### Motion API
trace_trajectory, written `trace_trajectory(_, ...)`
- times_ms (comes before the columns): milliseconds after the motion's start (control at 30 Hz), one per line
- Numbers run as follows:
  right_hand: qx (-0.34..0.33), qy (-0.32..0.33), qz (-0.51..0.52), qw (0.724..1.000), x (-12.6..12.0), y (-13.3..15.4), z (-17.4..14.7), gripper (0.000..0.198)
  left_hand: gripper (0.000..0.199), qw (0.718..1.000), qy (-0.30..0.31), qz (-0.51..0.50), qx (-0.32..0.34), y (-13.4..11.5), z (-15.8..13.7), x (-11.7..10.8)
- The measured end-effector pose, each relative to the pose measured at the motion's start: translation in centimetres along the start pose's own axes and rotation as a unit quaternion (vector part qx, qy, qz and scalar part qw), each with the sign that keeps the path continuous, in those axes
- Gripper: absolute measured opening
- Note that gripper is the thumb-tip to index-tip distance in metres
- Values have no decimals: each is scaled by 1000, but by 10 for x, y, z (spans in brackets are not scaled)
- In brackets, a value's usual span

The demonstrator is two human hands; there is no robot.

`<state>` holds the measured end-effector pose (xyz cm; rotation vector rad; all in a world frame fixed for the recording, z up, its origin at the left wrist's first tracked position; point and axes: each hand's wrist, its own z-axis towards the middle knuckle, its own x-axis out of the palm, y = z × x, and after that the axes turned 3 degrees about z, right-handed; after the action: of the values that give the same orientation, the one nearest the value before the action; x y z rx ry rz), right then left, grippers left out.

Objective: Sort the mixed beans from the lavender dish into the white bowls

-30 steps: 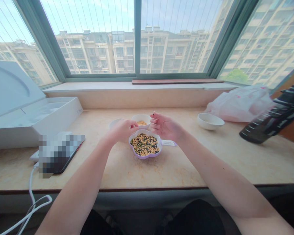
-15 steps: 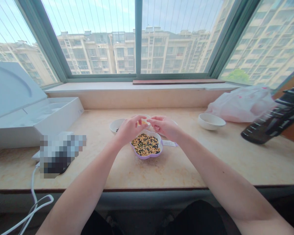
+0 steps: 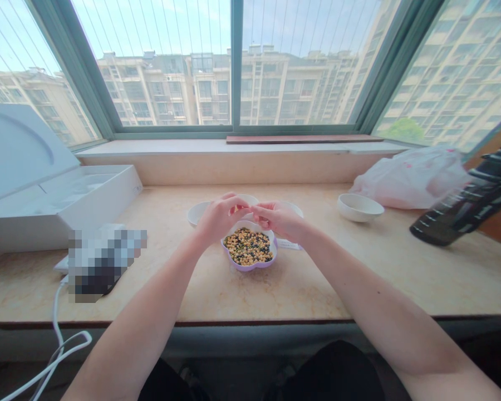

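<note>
Left hand (image 3: 217,220) and right hand (image 3: 283,220) met at the tips near the purple scalloped bowl's (image 3: 251,268) far rim; pinched item, if any, indiscernible; mixed beans (image 3: 249,247) lay in it, centred on bench (image 3: 317,284), presumably for two-handed reach.

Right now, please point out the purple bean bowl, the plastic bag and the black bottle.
Purple bean bowl (image 3: 251,268), head view: front wall.
Plastic bag (image 3: 409,181), head view: front side.
Black bottle (image 3: 453,207), head view: body.
</note>
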<state>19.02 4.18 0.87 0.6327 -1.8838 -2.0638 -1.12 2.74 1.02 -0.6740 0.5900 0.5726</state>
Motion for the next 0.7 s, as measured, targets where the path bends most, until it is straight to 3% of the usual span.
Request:
trace_trajectory(100,-18,-40,-148,988,2,1,-1,34,19,998,-4,45,-49,9,4,-14)
trace_trajectory(200,-73,-41,-356,931,5,-2,-2,20,24,983,22,132,-123,24,6,-28)
trace_trajectory(267,-94,-17,-425,900,5,-4,-1,16,25,962,57,191,-187,34,5,-34)
trace_trajectory(400,-89,20,-454,886,4,-6,-1,19,25,922,130,267,-251,43,2,-38)
trace_trajectory(533,-60,67,-441,893,5,-4,-4,18,21,888,209,281,-299,39,1,-38)
trace_trajectory(700,-72,147,-424,891,16,-4,-9,18,23,889,206,283,-296,31,1,-39)
